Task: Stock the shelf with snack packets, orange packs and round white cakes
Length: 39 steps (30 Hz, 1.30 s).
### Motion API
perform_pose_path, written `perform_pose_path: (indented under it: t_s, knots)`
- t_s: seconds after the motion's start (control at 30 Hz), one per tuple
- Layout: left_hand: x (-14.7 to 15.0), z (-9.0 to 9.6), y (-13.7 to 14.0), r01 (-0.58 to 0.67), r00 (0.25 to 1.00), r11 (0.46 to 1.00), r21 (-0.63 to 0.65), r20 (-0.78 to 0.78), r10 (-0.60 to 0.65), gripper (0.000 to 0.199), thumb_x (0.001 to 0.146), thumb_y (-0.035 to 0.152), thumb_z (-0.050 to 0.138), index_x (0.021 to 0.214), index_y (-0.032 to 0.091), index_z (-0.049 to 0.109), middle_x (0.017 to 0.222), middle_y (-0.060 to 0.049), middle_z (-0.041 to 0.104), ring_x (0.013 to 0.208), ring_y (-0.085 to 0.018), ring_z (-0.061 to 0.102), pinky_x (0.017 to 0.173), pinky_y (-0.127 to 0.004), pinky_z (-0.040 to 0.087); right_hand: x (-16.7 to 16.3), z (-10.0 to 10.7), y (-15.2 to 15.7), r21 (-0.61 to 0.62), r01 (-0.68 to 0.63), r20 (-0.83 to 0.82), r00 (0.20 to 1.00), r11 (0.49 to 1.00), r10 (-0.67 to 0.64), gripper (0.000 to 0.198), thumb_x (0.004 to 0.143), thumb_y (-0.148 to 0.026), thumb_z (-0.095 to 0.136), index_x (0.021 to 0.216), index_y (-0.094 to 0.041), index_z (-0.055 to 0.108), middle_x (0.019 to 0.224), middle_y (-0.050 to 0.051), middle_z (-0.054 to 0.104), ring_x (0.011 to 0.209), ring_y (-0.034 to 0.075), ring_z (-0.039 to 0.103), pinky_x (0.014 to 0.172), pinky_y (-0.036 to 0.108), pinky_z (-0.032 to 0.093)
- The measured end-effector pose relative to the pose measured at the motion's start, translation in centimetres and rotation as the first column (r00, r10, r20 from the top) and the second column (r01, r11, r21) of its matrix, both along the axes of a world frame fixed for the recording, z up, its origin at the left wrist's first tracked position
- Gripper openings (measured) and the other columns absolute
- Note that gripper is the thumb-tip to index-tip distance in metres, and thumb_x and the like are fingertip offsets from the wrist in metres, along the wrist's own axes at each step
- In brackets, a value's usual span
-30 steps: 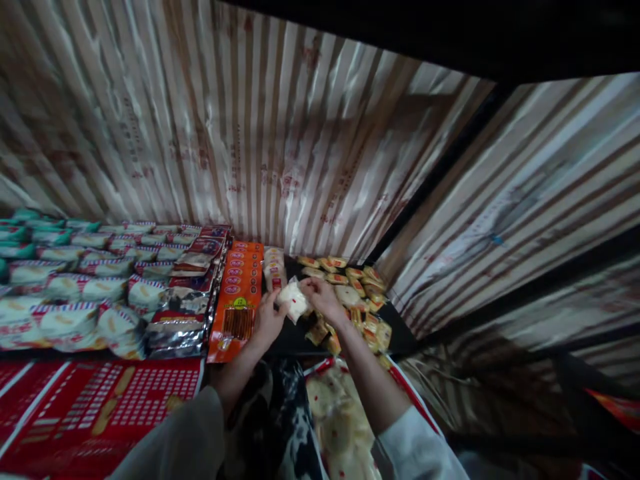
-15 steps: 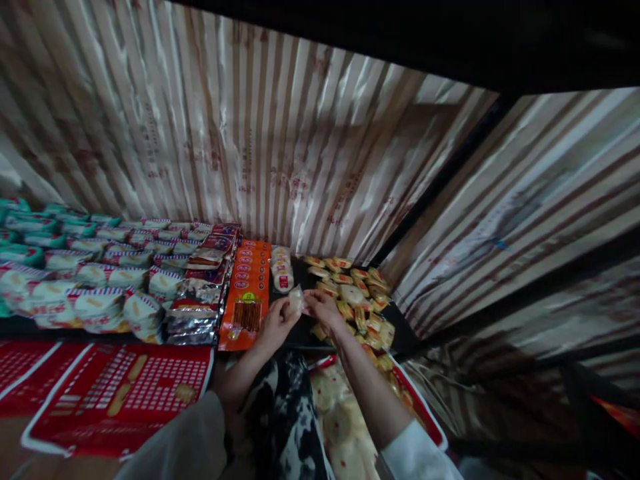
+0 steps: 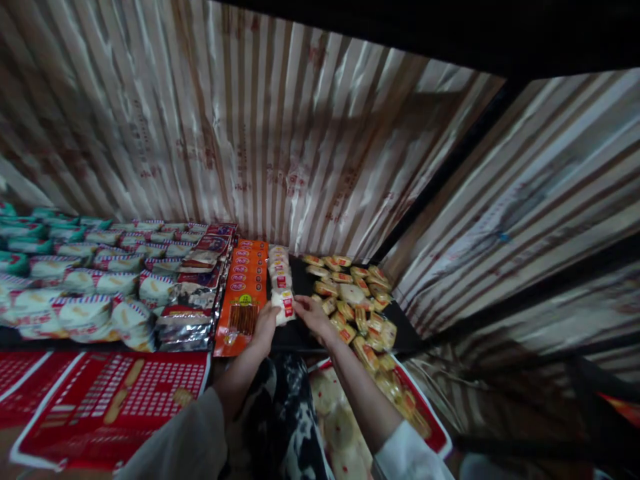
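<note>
A small white packet with a red label (image 3: pixel 283 309) lies at the near end of a row of similar white packets (image 3: pixel 280 265) on the black shelf. My left hand (image 3: pixel 265 328) is closed on its left edge. From the right, my right hand (image 3: pixel 313 316) pinches the packet's other edge with the fingertips. Left of the row lie flat orange packs (image 3: pixel 245 283) with a picture of brown sticks. Several yellow-wrapped snacks (image 3: pixel 361 299) are scattered to the right of my right hand.
Dark red and silver packs (image 3: pixel 193 300) and rows of white bags (image 3: pixel 90 307) fill the shelf's left side. A red-rimmed bag (image 3: pixel 440 430) with round pale packets and yellow snacks stands below. Striped sheeting (image 3: pixel 280 133) hangs behind; a black pole (image 3: pixel 450 167) slants at right.
Both hands have lowered the white packet from above the shelf to the near end of the row, and its red label now shows. The view has shifted slightly.
</note>
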<state>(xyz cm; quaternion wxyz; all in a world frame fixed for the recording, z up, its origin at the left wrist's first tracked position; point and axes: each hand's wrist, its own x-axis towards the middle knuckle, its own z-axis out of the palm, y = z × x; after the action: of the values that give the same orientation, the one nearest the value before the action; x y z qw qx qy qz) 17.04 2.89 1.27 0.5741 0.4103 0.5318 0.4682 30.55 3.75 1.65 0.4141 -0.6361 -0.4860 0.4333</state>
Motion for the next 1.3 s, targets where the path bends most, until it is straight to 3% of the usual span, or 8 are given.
perform_pose_path:
  t_s: [0.13,0.27,0.37,0.47,0.6,0.97,1.13,1.3]
  knots:
    - [0.4,-0.5,1.3,-0.016,0.999,0.995,-0.096,0.042,0.02,0.02,0.083,0.016,0.045,0.093,0.013,0.063,0.088,-0.006,0.071,0.076,-0.014,0.067,0.055,-0.02,0.053,-0.1,-0.7,0.8,-0.018,-0.03,-0.074,0.997,0.999,0.028,0.019,0.074,-0.026,0.06,0.089,-0.015,0.062,0.074,0.002,0.068,0.07,0.015,0.063,0.066,0.025,0.049]
    - [1.0,-1.7,2.6,-0.077,0.997,0.989,-0.13,-0.028,0.074,0.027,0.082,0.01,0.047,0.107,0.015,0.058,0.107,-0.01,0.067,0.088,-0.014,0.066,0.064,-0.022,0.055,0.2,-1.4,2.4,0.023,0.079,0.157,0.984,0.997,-0.082,0.014,0.076,-0.024,0.056,0.088,-0.018,0.061,0.075,0.002,0.068,0.07,0.016,0.063,0.063,0.025,0.048]
    - [1.3,-2.5,3.2,-0.089,0.967,0.994,-0.062,-0.246,0.071,0.043,0.08,0.006,0.048,0.122,0.015,0.05,0.121,-0.014,0.06,0.095,-0.016,0.065,0.075,-0.026,0.055,0.4,-1.5,3.6,0.033,0.103,0.364,0.925,0.994,-0.108,0.015,0.079,-0.025,0.056,0.092,-0.019,0.062,0.079,0.001,0.069,0.072,0.015,0.064,0.064,0.024,0.046]
    - [1.5,-2.8,3.4,-0.026,0.848,0.996,0.081,-0.526,0.065,0.044,0.079,0.007,0.048,0.123,0.012,0.051,0.126,-0.016,0.056,0.106,-0.019,0.061,0.092,-0.031,0.049,0.3,-1.3,4.7,0.001,0.097,0.492,0.866,0.995,-0.085,0.017,0.081,-0.025,0.056,0.096,-0.02,0.062,0.083,0.001,0.07,0.076,0.015,0.064,0.064,0.023,0.044]
    - [1.8,-2.7,3.2,0.067,0.687,0.977,0.203,-0.719,0.103,0.042,0.077,0.007,0.048,0.117,0.015,0.059,0.131,-0.011,0.053,0.123,-0.022,0.049,0.105,-0.033,0.038,0.1,-0.9,5.7,-0.022,0.078,0.569,0.821,0.997,-0.052,0.018,0.084,-0.027,0.054,0.101,-0.022,0.061,0.09,0.0,0.07,0.083,0.015,0.065,0.066,0.023,0.042]
    - [2.4,-2.1,3.2,0.362,0.39,0.927,0.097,-0.919,-0.056,0.052,0.077,0.007,0.045,0.128,0.009,0.053,0.139,-0.011,0.048,0.119,-0.026,0.046,0.104,-0.034,0.037,0.1,-1.3,5.8,0.062,0.006,0.734,0.677,0.998,-0.049,0.024,0.089,-0.027,0.047,0.105,-0.018,0.061,0.103,0.008,0.066,0.095,0.019,0.06,0.077,0.026,0.041]
    - [2.6,-2.1,2.8,0.356,0.368,0.924,0.143,-0.93,0.002,0.05,0.079,0.009,0.045,0.128,0.008,0.053,0.139,-0.015,0.045,0.12,-0.027,0.044,0.104,-0.036,0.037,2.1,-0.6,6.8,0.251,-0.011,0.803,0.561,0.968,-0.202,0.03,0.087,-0.022,0.047,0.114,-0.017,0.058,0.117,0.011,0.059,0.108,0.024,0.05,0.092,0.033,0.037]
    - [3.3,-2.2,1.9,0.32,0.428,0.917,0.236,-0.9,0.082,0.049,0.079,0.008,0.044,0.126,0.011,0.055,0.139,-0.014,0.045,0.119,-0.027,0.044,0.101,-0.037,0.04,5.6,-0.5,9.3,0.192,0.001,0.887,0.427,0.981,-0.174,0.037,0.082,-0.018,0.053,0.119,-0.015,0.057,0.126,0.012,0.056,0.118,0.027,0.041,0.099,0.036,0.031]
